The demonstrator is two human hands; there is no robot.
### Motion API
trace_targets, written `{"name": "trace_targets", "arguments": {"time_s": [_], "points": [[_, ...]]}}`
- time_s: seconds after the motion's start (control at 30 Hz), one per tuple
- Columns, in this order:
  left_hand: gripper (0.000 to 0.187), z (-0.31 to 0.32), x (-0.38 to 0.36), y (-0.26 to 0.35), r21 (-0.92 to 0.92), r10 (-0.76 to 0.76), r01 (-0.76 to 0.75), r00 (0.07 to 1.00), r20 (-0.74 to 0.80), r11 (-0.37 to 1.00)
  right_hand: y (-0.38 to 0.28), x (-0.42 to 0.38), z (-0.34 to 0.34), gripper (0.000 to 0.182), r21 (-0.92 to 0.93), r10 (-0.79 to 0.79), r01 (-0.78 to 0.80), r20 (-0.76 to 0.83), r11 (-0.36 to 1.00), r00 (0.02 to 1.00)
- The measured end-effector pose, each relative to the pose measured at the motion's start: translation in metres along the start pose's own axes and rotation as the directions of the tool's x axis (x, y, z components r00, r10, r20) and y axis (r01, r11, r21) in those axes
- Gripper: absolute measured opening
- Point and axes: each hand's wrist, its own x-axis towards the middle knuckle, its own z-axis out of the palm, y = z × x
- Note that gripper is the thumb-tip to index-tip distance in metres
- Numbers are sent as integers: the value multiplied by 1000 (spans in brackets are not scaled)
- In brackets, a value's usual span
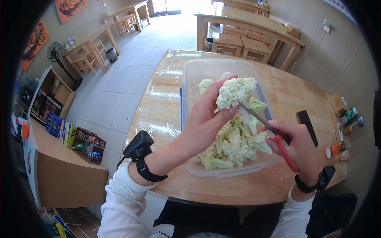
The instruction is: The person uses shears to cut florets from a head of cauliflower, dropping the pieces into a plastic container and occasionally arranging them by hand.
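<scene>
My left hand (pixel 210 109) grips a piece of cauliflower (pixel 237 92) from its left side, fingers behind it and thumb in front. In my right hand (pixel 295 141) is a pair of scissors with red handles (pixel 286 154). Their metal blades (pixel 258 116) point up and left, the tips right at the underside of the cauliflower by its stem. Below both hands, a clear plastic tub (pixel 222 173) holds a heap of cut cauliflower florets (pixel 234 148), with a few more florets (pixel 205 85) toward its far end.
The tub stands on a wooden table (pixel 158 123). A black phone (pixel 307 127) lies to the right, near several jars and bottles (pixel 353 126) at the table's edge. Other wooden tables (pixel 246 23) and stools stand farther back. A cabinet (pixel 67 174) is at the left.
</scene>
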Motion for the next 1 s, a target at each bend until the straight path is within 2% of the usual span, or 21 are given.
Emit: {"name": "trace_targets", "arguments": {"time_s": [0.13,0.2,0.23,0.3,0.33,0.4,0.43,0.47,0.53,0.6,0.67,0.73,0.77,0.8,0.83,0.87,0.93,1.0], "points": [[51,-5,2,-4,33,-21,21,1000,-4,999,-1,0,0,26,-16,-12,12,10,1000,1000],[52,-4,2,-3,40,-42,43,999,-17,998,-7,-1,2,25,-42,32,-32,-13,999,999],[52,-2,1,-2,20,-25,26,997,-70,999,-7,-3,-6,25,-43,29,-30,-15,999,999],[52,-1,2,0,-2,-3,3,992,-127,1000,-6,-7,-29,23,-70,109,-100,150,993,983],[51,-2,2,0,-36,-20,16,991,-135,999,-6,-6,-28,23,-77,109,-98,151,992,983],[50,-1,2,1,-81,-41,30,990,-137,996,-6,-7,-22,24,300,236,-173,-189,938,953],[49,1,1,3,-84,-85,80,995,-58,993,-5,-2,-12,34,473,187,-69,-208,878,960],[48,3,1,5,-79,-130,132,991,25,988,-6,3,-2,34,474,196,-71,-220,878,956],[50,4,0,3,-71,-131,138,987,89,988,-6,11,15,44,595,-18,104,-149,797,989],[48,4,-1,0,123,-67,45,981,183,991,-5,13,21,46,579,-33,148,-205,802,978],[47,5,-2,-1,95,-72,54,978,198,994,-1,14,25,48,557,-54,190,-252,808,966],[45,6,-2,-1,69,-72,59,974,214,996,4,14,28,45,648,-69,223,-254,728,965],[44,8,-3,1,-14,-121,127,970,210,992,3,14,25,45,648,-69,224,-255,728,964],[43,9,-3,3,-96,-170,194,963,210,976,2,15,21,45,632,-10,151,-222,760,975],[43,9,-3,5,-96,-171,194,963,209,976,2,15,18,45,613,51,77,-190,786,981],[43,9,-3,7,-100,-230,256,949,216,961,4,16,18,45,614,51,77,-189,786,981],[42,7,-2,12,-106,-289,318,931,222,942,11,18,21,43,566,-50,209,-284,797,958],[37,5,-3,15,4,-352,362,902,252,932,17,19,12,43,538,-41,220,-325,814,945]]}}
